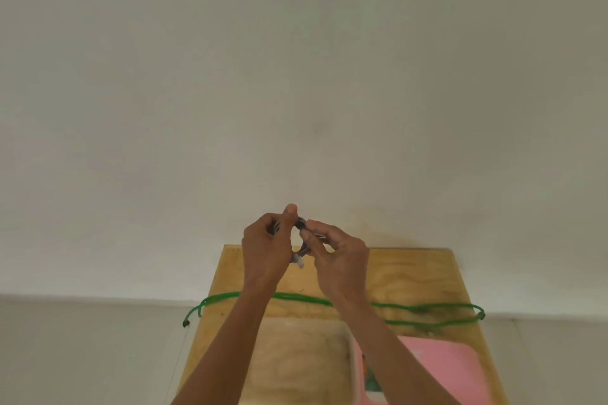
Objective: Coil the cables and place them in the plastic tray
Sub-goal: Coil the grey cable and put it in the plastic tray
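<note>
Both hands are raised above the far end of the wooden table (411,276). My left hand (266,250) grips a small coil of grey cable (301,223), thumb pointing up, and a white plug end (298,261) sticks out below it. My right hand (339,253) pinches the same coil from the right. A long green cable (296,296) lies uncoiled across the table, its ends hanging past both side edges. The pink plastic tray (450,368) sits at the near right, partly hidden by my right forearm.
A plain white wall fills the view behind the table. A pale, translucent container (353,368) stands just left of the pink tray. The floor shows on both sides of the narrow table.
</note>
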Tool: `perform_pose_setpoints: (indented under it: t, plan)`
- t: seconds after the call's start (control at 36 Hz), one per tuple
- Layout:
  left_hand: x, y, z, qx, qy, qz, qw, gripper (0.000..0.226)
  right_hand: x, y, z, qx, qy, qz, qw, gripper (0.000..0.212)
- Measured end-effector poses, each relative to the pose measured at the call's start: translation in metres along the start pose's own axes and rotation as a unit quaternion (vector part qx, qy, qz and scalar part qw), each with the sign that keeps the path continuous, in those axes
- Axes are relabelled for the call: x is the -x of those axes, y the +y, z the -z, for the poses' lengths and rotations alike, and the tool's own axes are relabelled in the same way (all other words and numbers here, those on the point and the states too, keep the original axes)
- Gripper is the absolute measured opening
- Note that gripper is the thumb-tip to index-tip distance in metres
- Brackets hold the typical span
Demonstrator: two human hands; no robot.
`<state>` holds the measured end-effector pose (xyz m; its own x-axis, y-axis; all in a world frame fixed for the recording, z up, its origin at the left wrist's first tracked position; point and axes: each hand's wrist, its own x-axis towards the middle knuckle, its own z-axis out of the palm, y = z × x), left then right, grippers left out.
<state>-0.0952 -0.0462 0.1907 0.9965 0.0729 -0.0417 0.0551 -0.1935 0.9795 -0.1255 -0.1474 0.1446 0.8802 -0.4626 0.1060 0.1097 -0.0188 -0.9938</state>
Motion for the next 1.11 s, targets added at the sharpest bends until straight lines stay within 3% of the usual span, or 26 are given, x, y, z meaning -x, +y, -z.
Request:
perform_pose_setpoints:
  t: [0.19,0.39,0.5,0.67,0.86,1.11]
  plan:
    - [0.018,-0.057,0.005,-0.061,0.046,0.019,0.997,0.045,0.027,0.037,0.000,0.057,-0.033,-0.029,0.997,0.017]
    - [0.033,-0.120,0.038,-0.098,0.011,0.062,0.993,0.062,0.071,0.072,-0.015,0.144,-0.059,0.003,0.988,0.020]
    - [0.032,-0.151,0.059,-0.135,-0.003,0.062,0.989,0.059,0.091,0.096,-0.029,0.172,-0.040,-0.022,0.984,0.022]
    - [0.029,-0.202,0.097,-0.186,0.068,0.025,0.980,0.050,0.120,0.132,-0.046,0.233,-0.039,-0.045,0.971,0.020]
    - [0.037,-0.274,0.113,-0.267,-0.016,-0.015,0.963,0.052,0.144,0.181,-0.067,0.303,-0.054,-0.072,0.949,0.018]
    - [0.045,-0.301,0.107,-0.245,-0.094,-0.014,0.965,0.062,0.141,0.214,-0.087,0.350,-0.084,-0.097,0.928,0.020]
